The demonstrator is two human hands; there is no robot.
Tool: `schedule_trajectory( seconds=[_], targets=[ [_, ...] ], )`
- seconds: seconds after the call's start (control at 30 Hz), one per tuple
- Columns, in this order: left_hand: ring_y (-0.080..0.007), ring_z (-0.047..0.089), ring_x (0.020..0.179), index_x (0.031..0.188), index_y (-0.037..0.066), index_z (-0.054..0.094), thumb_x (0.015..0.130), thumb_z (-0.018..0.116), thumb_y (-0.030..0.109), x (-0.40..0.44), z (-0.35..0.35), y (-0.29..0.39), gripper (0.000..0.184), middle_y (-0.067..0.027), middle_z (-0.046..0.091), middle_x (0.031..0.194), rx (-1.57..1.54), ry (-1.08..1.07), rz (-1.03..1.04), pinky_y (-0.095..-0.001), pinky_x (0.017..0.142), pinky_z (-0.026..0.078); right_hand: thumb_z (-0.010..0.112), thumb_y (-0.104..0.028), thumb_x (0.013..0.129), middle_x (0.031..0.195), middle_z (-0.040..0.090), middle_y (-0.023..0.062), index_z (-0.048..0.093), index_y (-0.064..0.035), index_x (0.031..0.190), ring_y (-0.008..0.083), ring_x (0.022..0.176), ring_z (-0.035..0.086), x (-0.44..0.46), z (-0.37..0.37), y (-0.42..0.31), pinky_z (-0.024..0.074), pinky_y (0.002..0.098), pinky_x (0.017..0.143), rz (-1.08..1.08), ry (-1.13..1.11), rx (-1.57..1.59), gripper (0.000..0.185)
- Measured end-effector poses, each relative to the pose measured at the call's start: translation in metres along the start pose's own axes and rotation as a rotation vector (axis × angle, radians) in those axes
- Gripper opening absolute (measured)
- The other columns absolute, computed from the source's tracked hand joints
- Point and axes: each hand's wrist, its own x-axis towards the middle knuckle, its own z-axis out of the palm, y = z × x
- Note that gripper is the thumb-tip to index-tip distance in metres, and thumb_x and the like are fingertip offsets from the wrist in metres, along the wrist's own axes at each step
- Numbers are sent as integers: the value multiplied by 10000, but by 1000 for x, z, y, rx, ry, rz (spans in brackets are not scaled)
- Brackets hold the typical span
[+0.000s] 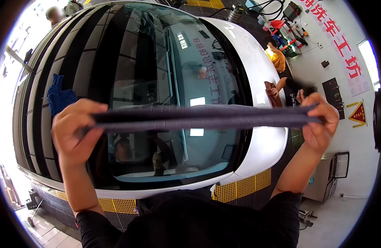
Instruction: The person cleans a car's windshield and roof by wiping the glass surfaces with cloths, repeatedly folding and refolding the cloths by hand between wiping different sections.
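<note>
Head view: the person's left hand point(76, 126) and right hand point(320, 122) pinch opposite ends of a dark grey cloth point(215, 112) between fingers and thumbs, apparently to keep it taut above a white car's windshield point(203, 87).

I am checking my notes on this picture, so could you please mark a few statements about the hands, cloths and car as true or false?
1. The left hand and right hand hold the grey cloth stretched between them. True.
2. The grey cloth lies flat on the windshield. False: it is held up, one end in each hand.
3. The blue cloth lies on the roof. True.
4. The brown cloth is in the left hand. False: a co-worker's hand is on it, at the hood.
5. The hood is white. True.
</note>
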Motion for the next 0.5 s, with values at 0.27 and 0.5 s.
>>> schedule_trajectory(
  seconds=[0.27, 0.5],
  targets=[
    [-210, 586, 747, 853, 33, 558, 773, 792, 210, -46, -46, 52, 304, -170, 572, 918, -95, 271, -103, -297, 650, 479, 768, -63, 757, 912, 500, 106, 512, -33, 991, 170, 763, 534, -13, 14, 8, 469, 272, 657, 213, 43, 432, 349],
    [-102, 602, 848, 1076, 21, 630, 805, 733, -28, -8, -15, -53, 294, -23, 633, 957, 79, 224, -473, -220, 768, 474, 697, 102, 810, 988, 638, 15, 616, -43, 1086, 104, 925, 615, 19, 95, 168, 510, 233, 845, 398, 190, 153, 323]
  ],
)
